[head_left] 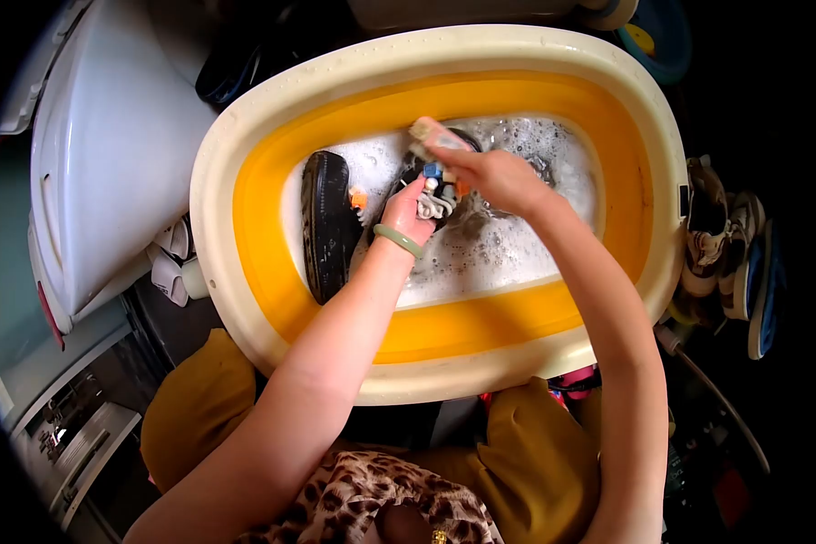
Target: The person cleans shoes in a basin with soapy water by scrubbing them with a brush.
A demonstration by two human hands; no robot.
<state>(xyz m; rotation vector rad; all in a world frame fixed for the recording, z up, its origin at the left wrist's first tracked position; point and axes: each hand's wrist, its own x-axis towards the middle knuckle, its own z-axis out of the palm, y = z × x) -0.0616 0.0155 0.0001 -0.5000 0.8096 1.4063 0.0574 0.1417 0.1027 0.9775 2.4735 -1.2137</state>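
My left hand (406,216), a pale green bangle on its wrist, is closed on a dark clog (406,174) decorated with small blue, white and orange charms. The clog is partly hidden by both hands. In my right hand (510,181) is a pinkish scrub brush (444,136), held over the far end of the clog and slightly blurred. A second black clog (325,227) rests on its side at the left of the suds, an orange charm beside it. Around everything is white soapy water (480,258) in an oval basin (272,213) with a yellow inner wall.
Several worn shoes (730,240) stand right of the basin. To the left is a large white curved object (122,154), with white footwear (170,263) below it. A blue tub (660,41) sits at the back right. My knees in mustard trousers (199,408) flank the basin's near edge.
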